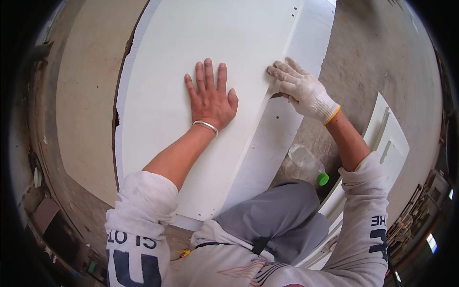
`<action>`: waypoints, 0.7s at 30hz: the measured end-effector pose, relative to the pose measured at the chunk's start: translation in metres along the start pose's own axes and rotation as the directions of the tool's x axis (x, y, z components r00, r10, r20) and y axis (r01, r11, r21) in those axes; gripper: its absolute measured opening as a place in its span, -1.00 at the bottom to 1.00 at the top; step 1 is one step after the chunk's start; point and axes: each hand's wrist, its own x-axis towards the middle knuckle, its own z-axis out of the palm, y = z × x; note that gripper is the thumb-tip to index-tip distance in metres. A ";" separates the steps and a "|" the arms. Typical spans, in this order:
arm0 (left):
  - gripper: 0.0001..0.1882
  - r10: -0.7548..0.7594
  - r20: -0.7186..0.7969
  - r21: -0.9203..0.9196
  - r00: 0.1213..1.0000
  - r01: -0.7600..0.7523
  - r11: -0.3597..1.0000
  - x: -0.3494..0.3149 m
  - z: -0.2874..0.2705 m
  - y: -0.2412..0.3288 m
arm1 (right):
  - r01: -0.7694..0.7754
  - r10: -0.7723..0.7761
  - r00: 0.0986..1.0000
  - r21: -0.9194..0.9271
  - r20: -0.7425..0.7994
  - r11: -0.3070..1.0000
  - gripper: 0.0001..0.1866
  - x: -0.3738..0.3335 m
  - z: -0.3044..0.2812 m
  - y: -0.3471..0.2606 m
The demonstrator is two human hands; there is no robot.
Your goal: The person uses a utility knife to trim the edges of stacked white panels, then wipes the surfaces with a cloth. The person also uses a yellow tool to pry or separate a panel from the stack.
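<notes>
My left hand (212, 103), bare with a silver bangle (206, 126) at the wrist, lies flat on a long white panel (191, 158), its fingers stretched out. My right hand (301, 90) wears a white knit glove with a yellow cuff and dirty fingertips. Its fingers press together at the panel's right edge. A small dark flat tip (277, 95) shows below those fingers; the rest of it is hidden by the glove. Small dark holes (294, 12) mark the panel near its far right edge. Beneath lies a paler, wider sheet (267, 148), which sticks out on the right.
A clear plastic bottle (306, 160) with a green cap lies on the concrete floor (377, 62) by my bent knee. More white panels (389, 138) lie to the right. On the left a large beige board (91, 95) rests on the floor. Wood pieces (406, 215) are piled at the far right.
</notes>
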 end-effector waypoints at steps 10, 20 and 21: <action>-0.23 0.000 -0.010 0.014 1.000 0.000 1.000 -0.001 0.000 0.000 | -0.738 0.736 0.627 0.496 0.255 0.457 -0.77 0.038 -0.017 0.027; -0.23 0.005 -0.017 0.011 1.000 -0.005 1.000 0.000 0.003 0.001 | -0.651 0.651 0.758 0.092 0.039 0.753 -0.81 0.043 0.004 0.002; -0.23 0.005 -0.016 0.010 1.000 -0.005 1.000 -0.001 0.003 0.001 | -0.616 0.619 0.785 0.113 0.012 0.779 -0.81 0.039 0.009 -0.005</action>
